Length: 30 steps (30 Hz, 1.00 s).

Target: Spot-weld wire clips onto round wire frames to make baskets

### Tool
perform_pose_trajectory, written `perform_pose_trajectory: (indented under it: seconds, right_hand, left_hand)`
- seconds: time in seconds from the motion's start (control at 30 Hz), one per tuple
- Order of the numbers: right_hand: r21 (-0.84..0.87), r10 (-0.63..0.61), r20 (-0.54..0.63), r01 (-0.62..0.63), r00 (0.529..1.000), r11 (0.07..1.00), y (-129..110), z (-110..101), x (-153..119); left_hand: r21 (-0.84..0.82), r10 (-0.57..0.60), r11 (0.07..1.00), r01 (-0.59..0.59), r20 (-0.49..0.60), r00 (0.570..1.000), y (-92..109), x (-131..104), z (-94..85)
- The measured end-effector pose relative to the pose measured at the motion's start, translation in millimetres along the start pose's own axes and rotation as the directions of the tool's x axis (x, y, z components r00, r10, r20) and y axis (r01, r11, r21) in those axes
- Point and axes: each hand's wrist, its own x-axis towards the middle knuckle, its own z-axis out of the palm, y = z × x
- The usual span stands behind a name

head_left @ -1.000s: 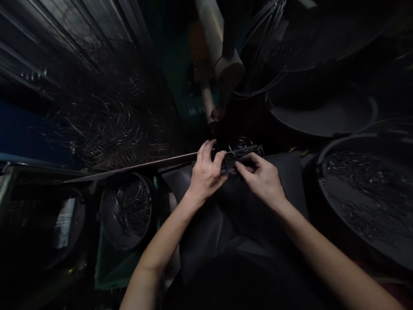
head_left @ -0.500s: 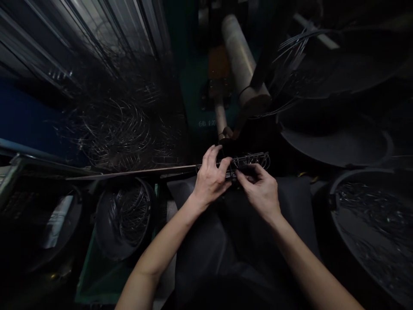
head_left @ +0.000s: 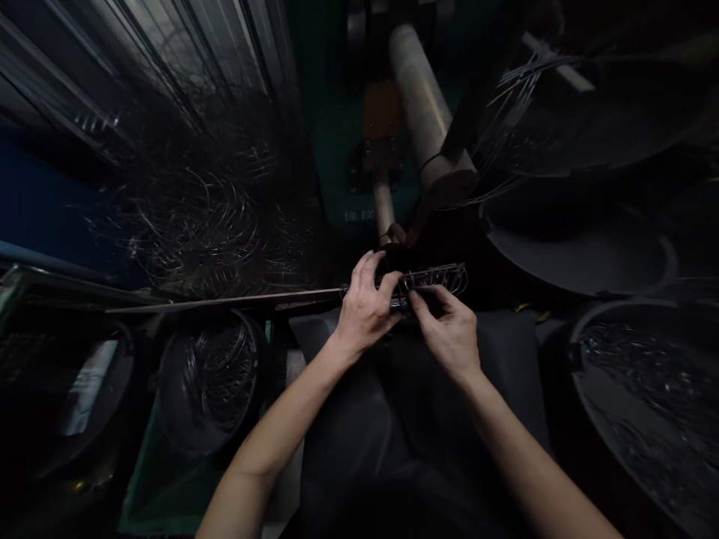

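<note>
A small wire rack (head_left: 454, 275) made of bent metal rods lies lengthwise in front of me, just below the rods of a machine. My left hand (head_left: 366, 308) is curled over its left part, thumb and fingers closed on the wires. From the right, my right hand (head_left: 450, 329) pinches the near side of the rack close to its middle. The two hands are a short gap apart. Where the fingertips meet the wires it is dark, so any small piece between them cannot be made out.
A machine with a thick metal cylinder (head_left: 427, 112) and a thinner rod (head_left: 383, 203) stands ahead. Loose bent wires (head_left: 196, 224) pile up at the left behind a thin strip (head_left: 247, 299). Black tubs (head_left: 578, 359) of metal pieces stand right; a bucket (head_left: 168, 404) of wire rings sits left.
The right hand has shifted very slightly left along the rack. The left hand keeps its hold. The whole view has moved a little.
</note>
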Motion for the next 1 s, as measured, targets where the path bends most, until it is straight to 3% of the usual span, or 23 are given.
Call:
perform_pose_trajectory:
  seconds: [0.3,0.73,1.0]
  right_hand:
    - [-0.065,-0.246,-0.095,0.24,0.965,0.969,0.8,0.7,6.9]
    - [-0.065,-0.315,-0.118,0.309,0.942,0.949,12.7,7.6,21.9]
    - [-0.032,-0.322,-0.135,0.321,0.937,0.947,9.0,11.2,29.7]
  left_hand:
    - [-0.046,0.024,0.999,-0.025,-0.023,0.999,-6.6,9.7,4.0]
    - [0.012,0.079,0.997,-0.078,-0.12,0.99,-16.0,21.9,8.8]
    - [0.012,0.086,0.996,-0.085,-0.121,0.989,-21.1,27.4,9.9]
